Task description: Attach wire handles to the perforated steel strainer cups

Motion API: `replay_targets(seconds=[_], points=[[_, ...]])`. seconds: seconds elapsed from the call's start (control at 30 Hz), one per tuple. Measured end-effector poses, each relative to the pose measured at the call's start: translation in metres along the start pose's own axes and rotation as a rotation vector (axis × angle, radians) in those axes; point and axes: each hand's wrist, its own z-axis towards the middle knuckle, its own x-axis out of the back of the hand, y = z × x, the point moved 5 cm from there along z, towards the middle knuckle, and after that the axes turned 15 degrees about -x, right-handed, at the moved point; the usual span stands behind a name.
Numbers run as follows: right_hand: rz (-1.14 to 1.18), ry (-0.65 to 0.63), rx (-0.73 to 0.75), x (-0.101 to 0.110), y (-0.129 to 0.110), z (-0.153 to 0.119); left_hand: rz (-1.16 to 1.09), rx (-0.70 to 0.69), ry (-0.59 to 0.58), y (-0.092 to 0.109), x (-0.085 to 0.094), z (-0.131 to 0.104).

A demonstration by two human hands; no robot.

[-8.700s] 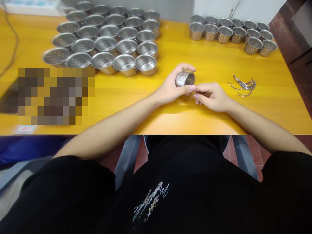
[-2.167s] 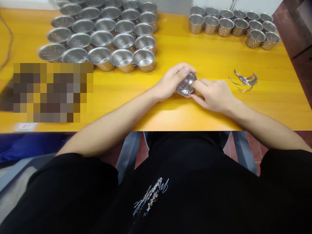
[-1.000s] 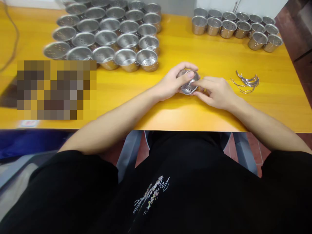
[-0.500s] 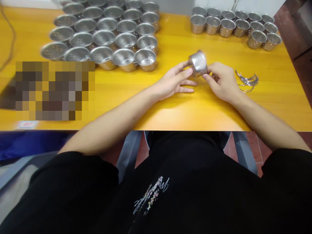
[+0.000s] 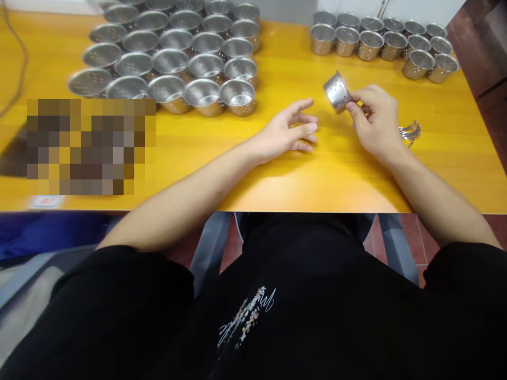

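Observation:
A small perforated metal cup (image 5: 336,93) is pinched at its lower right between the thumb and fingers of my right hand (image 5: 374,120). The cup is tilted and held above the yellow table (image 5: 277,182). To its left, my left hand (image 5: 288,131) is open, fingers apart, with nothing in it and a gap between it and the cup. Just beyond my right wrist lies a small bunch of curved metal wires (image 5: 411,133), partly covered by that hand.
Rows of perforated metal cups (image 5: 202,96) stand at the back left. A smaller group of similar cups (image 5: 370,44) stands at the back right, against a white surface. A blurred-out patch (image 5: 91,148) covers the table's left side. A cable (image 5: 22,68) runs along the left edge.
My left hand has let go of the cup. My right hand has moved it up and to the right and turned it. More of the wire bunch is now covered.

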Motion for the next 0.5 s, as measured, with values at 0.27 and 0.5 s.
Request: replay_targets(seconds=[0.27,0.5], points=[[-0.197,0.043,-0.122,0.018,0.054,0.024,0.007,-0.011,-0.047,0.003,-0.002,-0.003],[-0.274,0.080,-0.210,0.024,0.075,0.024,0.025,-0.019,-0.074,0.002,-0.003,-0.003]])
